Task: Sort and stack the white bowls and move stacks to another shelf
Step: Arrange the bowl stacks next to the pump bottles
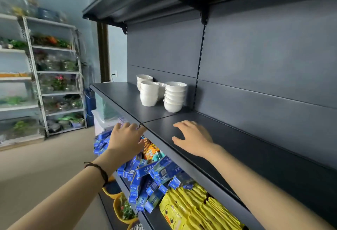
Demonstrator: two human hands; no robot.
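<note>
Reaching forward with both arms, the person stands before a dark grey shelf (237, 149). The left hand (125, 138) is at the shelf's front edge, fingers loosely spread and slightly curled, holding nothing; a dark cord bracelet (98, 170) circles that wrist. The right hand (193, 136) hovers low over or rests on the bare shelf surface, palm down, fingers splayed and lightly bent, empty as well; I cannot tell whether it touches the board.

Further along the same shelf, toward the back panel, stand the white bowls. A tall stack of wider bowls (174, 96) is nearest the hands, a stack of narrower, deeper bowls (149, 93) just to its left, and a third stack (144, 80) behind those, partly hidden. Another bowl shows between them, mostly covered. All are well apart from both hands.

On the shelf below lie blue boxes (155, 173), yellow packets with a duck face (193, 209) and an orange snack bag (150, 150). Across the room a white rack (36, 72) holds plants and flowers.
</note>
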